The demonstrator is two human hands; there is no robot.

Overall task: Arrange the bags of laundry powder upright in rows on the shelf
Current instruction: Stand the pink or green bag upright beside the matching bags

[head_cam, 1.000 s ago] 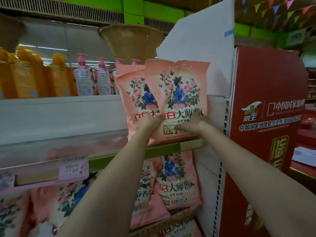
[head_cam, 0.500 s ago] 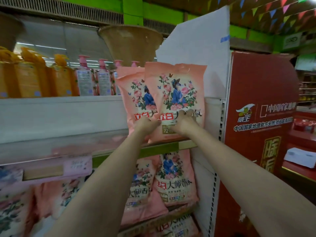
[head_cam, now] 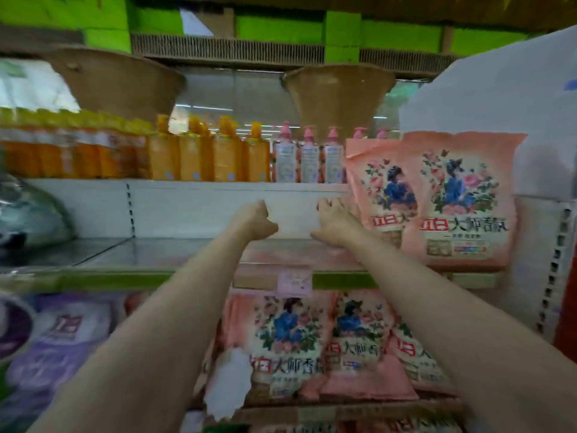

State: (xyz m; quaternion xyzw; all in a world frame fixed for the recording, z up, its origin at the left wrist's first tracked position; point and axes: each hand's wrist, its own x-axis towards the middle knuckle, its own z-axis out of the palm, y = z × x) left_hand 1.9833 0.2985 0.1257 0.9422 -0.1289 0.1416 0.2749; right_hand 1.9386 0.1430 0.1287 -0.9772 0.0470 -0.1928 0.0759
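Observation:
Two pink laundry powder bags with a floral print stand upright at the right end of the middle shelf (head_cam: pixel 175 251): the front one (head_cam: pixel 462 201) overlaps the one behind it (head_cam: pixel 381 189). My right hand (head_cam: pixel 335 223) hovers just left of the rear bag with fingers loosely bent, holding nothing; whether it touches the bag is unclear. My left hand (head_cam: pixel 256 221) is further left over the bare shelf, fingers curled into a loose fist, empty. More pink bags (head_cam: pixel 290 335) stand on the shelf below.
Orange bottles (head_cam: pixel 224 154) and pink-capped pump bottles (head_cam: pixel 309 157) line the upper shelf. Purple bags (head_cam: pixel 62 339) lie at the lower left. A white board (head_cam: pixel 499 98) and the perforated upright (head_cam: pixel 555 264) close the shelf's right end. A price tag (head_cam: pixel 295 281) hangs on the shelf edge.
Both hands have let go of the front bag and moved left of the two bags. The view has swung left, so the bags now sit at the right.

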